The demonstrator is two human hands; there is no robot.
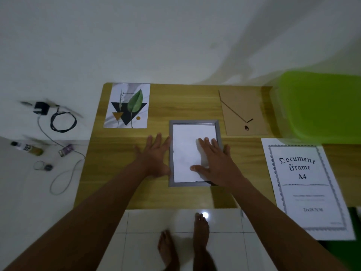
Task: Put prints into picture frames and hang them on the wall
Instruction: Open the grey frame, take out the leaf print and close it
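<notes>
A grey picture frame lies face down in the middle of the wooden table, with a white sheet lying inside it. My right hand presses flat on that sheet, fingers straight. My left hand rests flat on the table, touching the frame's left edge. A leaf print lies at the table's far left. The brown backing board with its stand and hanger lies at the far right. A "Document Frame A4" insert sheet lies at the right edge.
A green plastic box stands at the table's far right corner. A charger with cables, small bottles and other small items lie on a white surface to the left. The white wall rises behind the table. My bare feet stand on white tiles.
</notes>
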